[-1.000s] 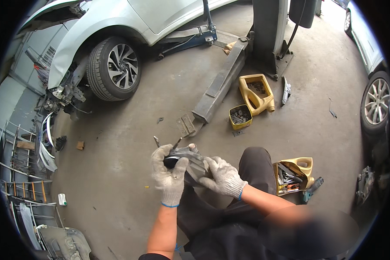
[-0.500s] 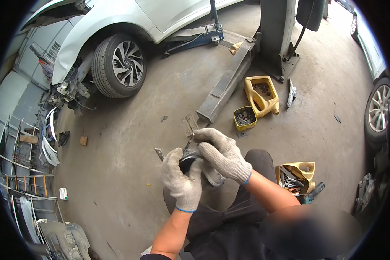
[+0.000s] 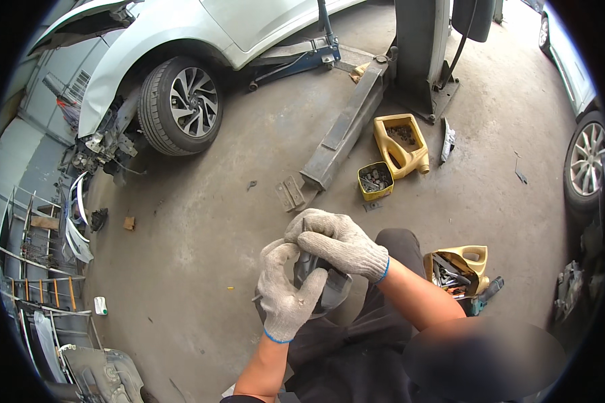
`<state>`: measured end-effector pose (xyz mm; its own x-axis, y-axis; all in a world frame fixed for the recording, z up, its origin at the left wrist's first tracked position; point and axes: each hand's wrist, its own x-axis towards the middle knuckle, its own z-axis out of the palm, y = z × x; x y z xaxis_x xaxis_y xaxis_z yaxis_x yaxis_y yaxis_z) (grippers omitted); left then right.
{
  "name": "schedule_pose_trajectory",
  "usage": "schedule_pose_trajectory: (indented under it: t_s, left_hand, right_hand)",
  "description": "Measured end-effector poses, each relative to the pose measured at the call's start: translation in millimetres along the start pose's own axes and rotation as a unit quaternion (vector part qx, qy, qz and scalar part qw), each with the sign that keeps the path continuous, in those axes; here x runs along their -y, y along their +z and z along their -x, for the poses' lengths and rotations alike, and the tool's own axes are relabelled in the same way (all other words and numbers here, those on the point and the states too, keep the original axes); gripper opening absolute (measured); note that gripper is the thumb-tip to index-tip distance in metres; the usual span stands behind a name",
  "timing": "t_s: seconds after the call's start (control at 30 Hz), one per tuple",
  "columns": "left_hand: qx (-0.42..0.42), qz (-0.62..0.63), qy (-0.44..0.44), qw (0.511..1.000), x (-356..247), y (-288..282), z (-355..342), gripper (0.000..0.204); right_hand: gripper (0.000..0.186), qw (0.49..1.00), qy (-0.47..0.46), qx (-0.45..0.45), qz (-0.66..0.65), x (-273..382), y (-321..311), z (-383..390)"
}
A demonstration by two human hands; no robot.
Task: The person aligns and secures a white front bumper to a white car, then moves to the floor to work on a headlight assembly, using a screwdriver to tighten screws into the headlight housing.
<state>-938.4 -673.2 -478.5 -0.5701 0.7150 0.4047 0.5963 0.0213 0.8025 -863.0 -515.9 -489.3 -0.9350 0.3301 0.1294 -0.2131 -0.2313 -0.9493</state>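
Note:
Both my hands wear whitish knit work gloves with blue cuffs and hold one dark grey car part above my lap. My left hand wraps round its left side, thumb lying across its front. At the upper end of the part, my right hand has its fingers and thumb pinched together. A thin piece sticks out beside the left hand's outer edge. The gloves hide much of the part, so its exact kind does not show, nor does what lies between the right fingertips.
Ahead on the floor are a metal bracket, a lift arm, a yellow tub of hardware and a cut-open jug. A tool-filled jug and a power tool lie right. A white car stands far left.
The part has turned in my hands: its black round opening and side bracket showed before, now a smooth grey face does. My right hand has shifted slightly down and inward.

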Motion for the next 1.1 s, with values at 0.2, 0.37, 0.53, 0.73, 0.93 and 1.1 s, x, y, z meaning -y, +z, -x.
schedule_pose_trajectory:
  t_s: [0.2,0.37,0.53,0.73,0.93,1.1]
  left_hand:
    - [0.006,0.068,-0.001,0.998,-1,3,4,0.049]
    - [0.016,0.075,-0.001,0.997,2,-3,3,0.037]
    - [0.016,0.184,-0.134,0.974,1,-6,3,0.031]
    - [0.063,0.305,-0.160,0.937,9,-3,-6,0.035]
    - [0.103,0.345,-0.191,0.913,21,-12,-19,0.033]
    - [0.143,0.350,-0.133,0.916,26,-19,-26,0.030]
  right_hand:
    - [0.018,0.998,-0.031,0.029,0.043,3,-6,0]
    - [0.020,0.974,-0.115,0.072,0.183,15,-15,-2]
    - [0.022,0.965,-0.124,0.061,0.221,20,-12,3]
    - [0.033,0.972,-0.147,0.025,0.181,12,0,6]
    - [0.038,0.968,-0.160,0.012,0.193,7,4,1]
    - [0.046,0.972,-0.120,-0.128,0.158,-26,17,11]
